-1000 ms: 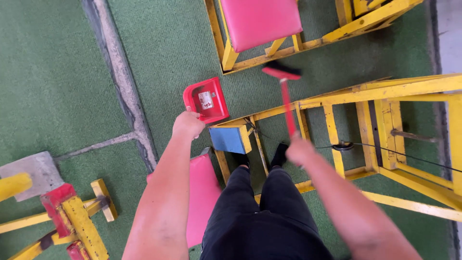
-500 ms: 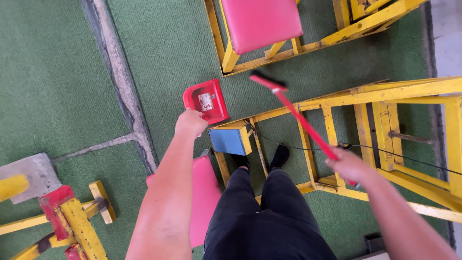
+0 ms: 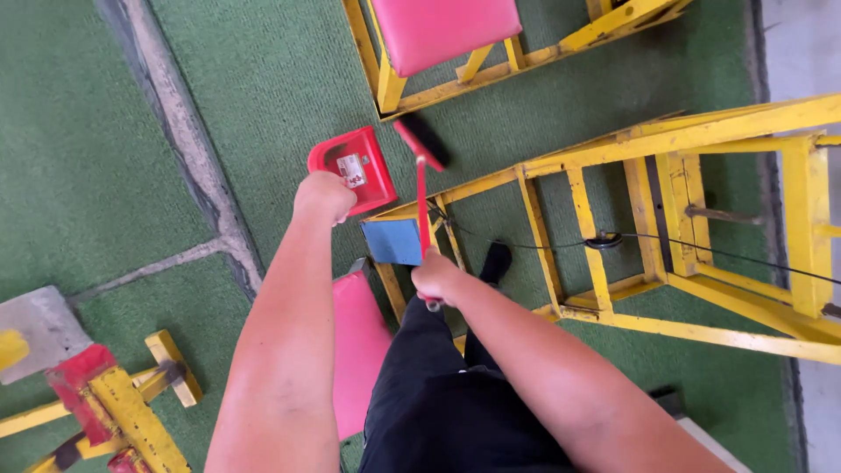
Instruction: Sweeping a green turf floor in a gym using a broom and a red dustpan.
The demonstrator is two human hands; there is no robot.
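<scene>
Down on the green carpet (image 3: 289, 79), between yellow metal frames (image 3: 666, 140), the red dustpan (image 3: 355, 169) lay tilted with its mouth toward the brush, seemingly so sweepings could be pushed into it; the left hand (image 3: 322, 194) was closed in a fist on its handle end, arm stretched straight down; the right hand (image 3: 441, 278) was wrapped tight round the red broom (image 3: 421, 201) handle, forearm crossing in from the right over black trousers (image 3: 447, 403); the dark brush head (image 3: 423, 140) sat just beside the pan's edge; a blue pad (image 3: 392, 242) and pink seats (image 3: 442, 31) stood nearby.
</scene>
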